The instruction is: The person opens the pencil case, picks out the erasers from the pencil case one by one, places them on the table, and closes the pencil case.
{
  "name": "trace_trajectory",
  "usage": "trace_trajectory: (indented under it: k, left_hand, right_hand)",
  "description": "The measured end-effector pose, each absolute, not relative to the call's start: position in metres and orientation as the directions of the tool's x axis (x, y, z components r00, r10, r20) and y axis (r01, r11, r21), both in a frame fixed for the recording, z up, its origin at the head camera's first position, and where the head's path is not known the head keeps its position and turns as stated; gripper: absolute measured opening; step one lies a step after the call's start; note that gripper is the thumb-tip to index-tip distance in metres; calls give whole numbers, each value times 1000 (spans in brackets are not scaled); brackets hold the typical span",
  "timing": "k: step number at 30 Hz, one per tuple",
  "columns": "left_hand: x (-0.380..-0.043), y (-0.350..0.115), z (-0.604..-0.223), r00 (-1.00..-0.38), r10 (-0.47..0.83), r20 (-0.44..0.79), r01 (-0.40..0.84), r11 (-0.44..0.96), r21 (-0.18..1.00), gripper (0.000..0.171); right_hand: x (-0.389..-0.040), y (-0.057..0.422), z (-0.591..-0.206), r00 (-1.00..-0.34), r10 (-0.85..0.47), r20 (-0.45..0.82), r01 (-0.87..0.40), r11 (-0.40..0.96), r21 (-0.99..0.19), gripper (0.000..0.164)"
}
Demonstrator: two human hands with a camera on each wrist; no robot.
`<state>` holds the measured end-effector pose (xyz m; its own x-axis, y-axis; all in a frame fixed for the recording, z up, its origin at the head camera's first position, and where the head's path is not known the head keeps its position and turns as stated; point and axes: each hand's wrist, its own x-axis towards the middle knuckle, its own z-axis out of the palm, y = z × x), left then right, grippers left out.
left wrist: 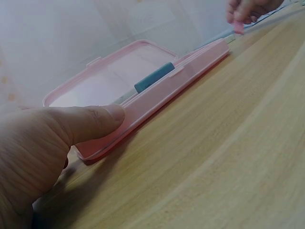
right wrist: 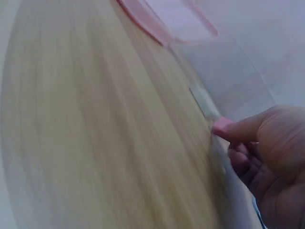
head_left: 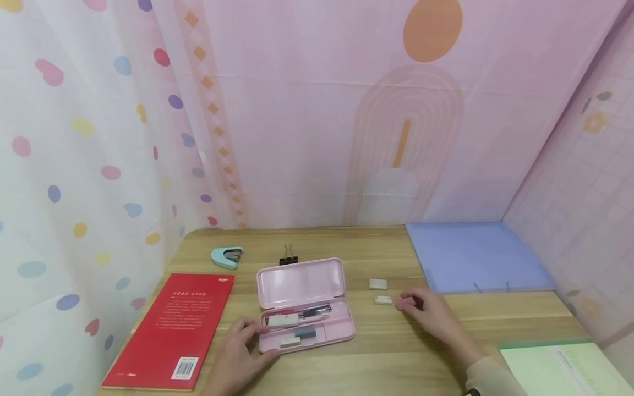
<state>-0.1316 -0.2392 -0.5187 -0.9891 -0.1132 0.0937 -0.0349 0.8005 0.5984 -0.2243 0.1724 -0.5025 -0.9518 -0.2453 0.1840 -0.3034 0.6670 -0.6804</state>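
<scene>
A pink pencil case [head_left: 339, 330] lies with its lid raised on the wooden table. Inside are several pens, a whitish item [head_left: 283, 320], a blue-grey eraser [head_left: 305, 332] and a small white eraser [head_left: 290, 342]. My left hand [head_left: 240, 352] holds the case's left end, its thumb [left wrist: 102, 119] against the front wall; the other fingers are mostly hidden in the left wrist view. To the right of the case, my right hand [head_left: 433, 313] pinches a small pink eraser [head_left: 404, 302] between thumb and fingers. Beside it lie a white eraser [head_left: 383, 300] and another pale block [head_left: 378, 284].
A red book [head_left: 173, 324] lies left of the case, with a light-blue stapler [head_left: 225, 257] behind it. A black binder clip [head_left: 289, 260] stands behind the lid. At the right are a blue folder [head_left: 475, 256] and a pale green notebook [head_left: 545, 366]. Curtains enclose the table.
</scene>
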Motion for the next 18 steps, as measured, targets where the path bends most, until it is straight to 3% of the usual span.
trace_trajectory:
  k: [8, 14, 18]
  left_hand:
    - [-130, -239, -521, -988, -121, 91, -42, 796, 604, 50]
    - [-130, -238, -521, -989, -120, 88, -43, 799, 600, 51]
    - [-131, -240, -520, -990, -114, 86, -40, 797, 602, 48]
  right_hand:
    - [-228, 179, -505, -949, -235, 211, -312, 808, -500, 24]
    - [-226, 172, -501, -952, -215, 217, -297, 821, -487, 30]
    - [-216, 147, -489, -926, -247, 284, -364, 785, -502, 33]
